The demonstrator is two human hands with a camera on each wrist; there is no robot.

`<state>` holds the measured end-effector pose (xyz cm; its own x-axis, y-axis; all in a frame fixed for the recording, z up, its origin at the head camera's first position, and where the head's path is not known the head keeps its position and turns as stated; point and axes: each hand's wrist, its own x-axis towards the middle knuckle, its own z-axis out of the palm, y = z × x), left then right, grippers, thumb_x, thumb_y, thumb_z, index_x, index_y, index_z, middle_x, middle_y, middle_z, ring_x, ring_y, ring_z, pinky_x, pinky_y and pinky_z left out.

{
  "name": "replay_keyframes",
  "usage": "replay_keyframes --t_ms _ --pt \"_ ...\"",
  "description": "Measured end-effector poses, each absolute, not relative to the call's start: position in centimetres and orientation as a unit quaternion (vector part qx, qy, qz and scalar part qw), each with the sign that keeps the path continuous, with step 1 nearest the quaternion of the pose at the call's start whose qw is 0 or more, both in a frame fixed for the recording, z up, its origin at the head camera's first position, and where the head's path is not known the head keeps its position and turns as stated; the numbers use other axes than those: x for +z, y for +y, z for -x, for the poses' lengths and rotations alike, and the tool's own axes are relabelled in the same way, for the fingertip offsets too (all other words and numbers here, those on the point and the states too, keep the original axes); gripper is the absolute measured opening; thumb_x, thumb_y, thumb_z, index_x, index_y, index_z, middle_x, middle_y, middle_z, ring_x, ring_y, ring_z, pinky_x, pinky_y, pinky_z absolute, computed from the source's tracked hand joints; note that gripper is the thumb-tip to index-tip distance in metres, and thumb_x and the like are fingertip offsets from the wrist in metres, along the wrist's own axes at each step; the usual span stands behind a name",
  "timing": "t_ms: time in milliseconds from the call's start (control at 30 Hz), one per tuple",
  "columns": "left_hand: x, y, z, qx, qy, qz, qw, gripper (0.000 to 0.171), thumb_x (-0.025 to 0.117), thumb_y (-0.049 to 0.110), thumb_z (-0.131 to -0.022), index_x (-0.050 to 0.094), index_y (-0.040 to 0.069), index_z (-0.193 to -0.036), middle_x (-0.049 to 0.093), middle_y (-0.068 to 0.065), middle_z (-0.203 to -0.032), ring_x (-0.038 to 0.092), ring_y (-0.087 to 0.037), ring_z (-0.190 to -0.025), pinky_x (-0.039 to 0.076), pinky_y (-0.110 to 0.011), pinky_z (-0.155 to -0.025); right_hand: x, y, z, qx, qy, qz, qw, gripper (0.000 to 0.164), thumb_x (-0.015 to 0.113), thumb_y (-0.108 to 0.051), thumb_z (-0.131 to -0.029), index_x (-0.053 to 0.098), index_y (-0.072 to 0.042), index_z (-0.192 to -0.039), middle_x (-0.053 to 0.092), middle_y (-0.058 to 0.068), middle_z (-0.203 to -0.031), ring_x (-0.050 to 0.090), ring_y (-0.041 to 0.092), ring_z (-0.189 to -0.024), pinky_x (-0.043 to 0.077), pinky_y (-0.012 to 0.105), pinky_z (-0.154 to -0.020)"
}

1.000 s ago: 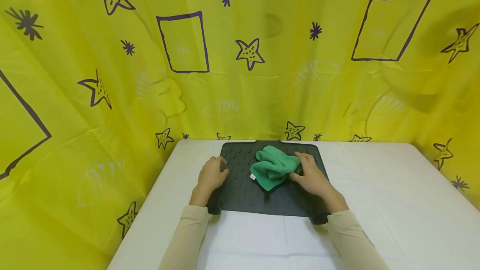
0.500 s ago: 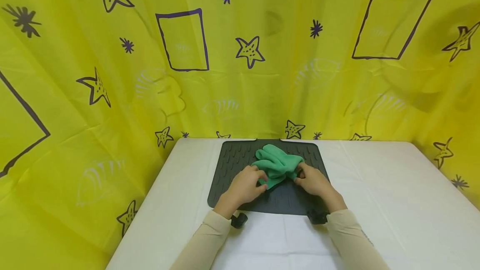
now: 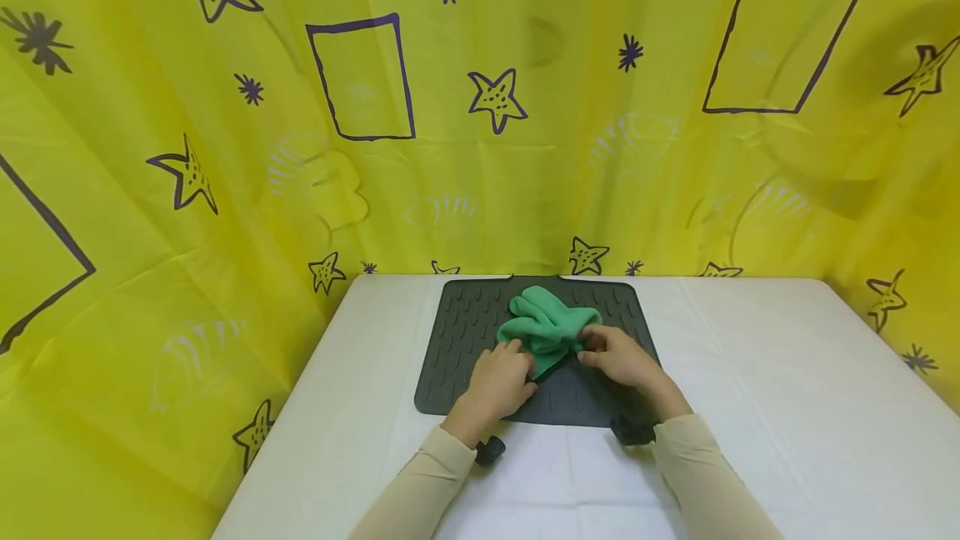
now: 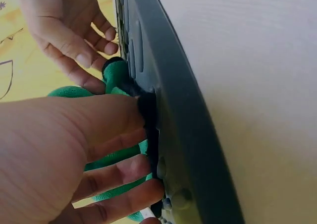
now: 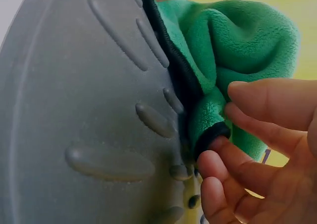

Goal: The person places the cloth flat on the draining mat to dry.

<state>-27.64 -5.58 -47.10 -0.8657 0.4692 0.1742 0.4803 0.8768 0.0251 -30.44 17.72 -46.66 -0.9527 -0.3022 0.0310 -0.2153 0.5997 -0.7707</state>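
A crumpled green cloth (image 3: pixel 547 319) with a black hem lies bunched on a dark grey ridged mat (image 3: pixel 450 357). At its near left edge, my left hand (image 3: pixel 501 377) pinches the hem; in the left wrist view the thumb of that left hand (image 4: pixel 59 149) lies against the black edge and green fabric shows between the fingers. My right hand (image 3: pixel 618 354) holds the cloth's right side. Close up, fingers (image 5: pixel 237 159) of the right hand curl at a folded, black-edged corner of the cloth (image 5: pixel 247 40), with the thumb near the fabric above. A white tag (image 4: pixel 147 212) shows beside the left fingertips.
The mat lies on a white-covered table (image 3: pixel 765 390), its far edge close to a yellow curtain (image 3: pixel 555 190) printed with stars and frames. Black wrist cameras (image 3: pixel 491 450) hang under both wrists, near the mat's front edge.
My left hand has left the mat's left edge and moved right onto the cloth's near edge. My right hand has curled its fingers and drawn the cloth's right side slightly inward.
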Motion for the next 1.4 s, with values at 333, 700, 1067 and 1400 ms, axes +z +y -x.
replay_keyframes --t_ms 333,700,1067,1400 --pt "-47.3 -5.1 27.6 -0.003 -0.959 0.243 0.145 0.015 0.080 0.026 -0.080 0.074 0.024 -0.066 0.065 0.008 -0.078 0.063 -0.016 -0.072 0.048 -0.032 -0.062 -46.0 17.8 30.5 -0.444 0.889 0.111 -0.019 0.024 0.060 -0.003 -0.098 0.069 0.004 -0.118 0.070 0.024 -0.120 0.065 0.041 -0.115 0.053 0.052 -0.095" --pt "-46.0 -6.9 28.5 -0.032 -0.960 0.231 0.152 0.032 0.074 0.019 -0.077 0.055 0.023 -0.052 0.051 0.008 -0.068 0.050 -0.012 -0.062 0.038 -0.028 -0.060 -44.6 19.1 30.1 -0.449 0.891 0.045 -0.054 0.030 0.059 -0.007 -0.099 0.064 0.000 -0.127 0.065 0.026 -0.124 0.064 0.035 -0.104 0.053 0.038 -0.080" --pt "-43.8 -12.6 30.7 -0.106 -0.957 0.188 0.191 0.019 0.075 0.018 -0.081 0.064 0.019 -0.066 0.056 0.007 -0.071 0.053 -0.011 -0.067 0.043 -0.033 -0.065 -43.4 20.9 30.0 -0.457 0.887 0.037 -0.056 0.031 0.058 -0.007 -0.100 0.061 0.003 -0.129 0.062 0.027 -0.128 0.061 0.040 -0.115 0.050 0.042 -0.091" --pt "-42.5 -16.6 31.2 -0.191 -0.954 0.190 0.135 0.014 0.075 0.014 -0.082 0.067 0.017 -0.071 0.058 0.005 -0.073 0.052 -0.010 -0.064 0.043 -0.028 -0.062 -43.3 23.2 29.2 -0.471 0.876 0.060 0.081 0.032 0.060 -0.003 -0.096 0.053 0.010 -0.124 0.060 0.016 -0.097 0.061 0.021 -0.076 0.060 0.032 -0.065"
